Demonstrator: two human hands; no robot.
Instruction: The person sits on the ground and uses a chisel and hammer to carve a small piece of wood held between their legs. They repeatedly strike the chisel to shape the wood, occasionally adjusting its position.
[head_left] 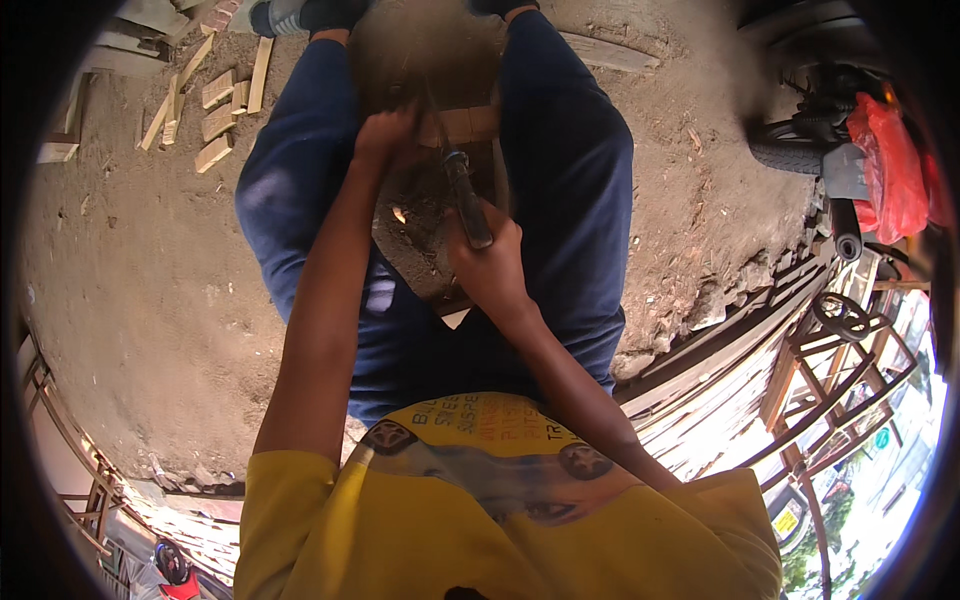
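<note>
Between my spread knees, my right hand [488, 258] is wrapped round the dark handle of a thin-bladed hand tool [464, 195]. The tool points away from me, and its narrow blade blurs into the dark ground ahead, so its exact kind is unclear. My left hand [384, 138] is beyond and to the left of the handle. It looks closed near the blade, its fingers partly smeared; what they hold is hidden. A light brown wood block [468, 126] lies crosswise between my legs, just behind the blade.
Several cut wood pieces [218, 122] lie on the dirt floor at the far left. A wooden plank [610, 50] rests beyond my right knee. At the right are a black tyre [785, 158] and a red plastic bag [888, 165]. Stacked boards [735, 320] line the right side.
</note>
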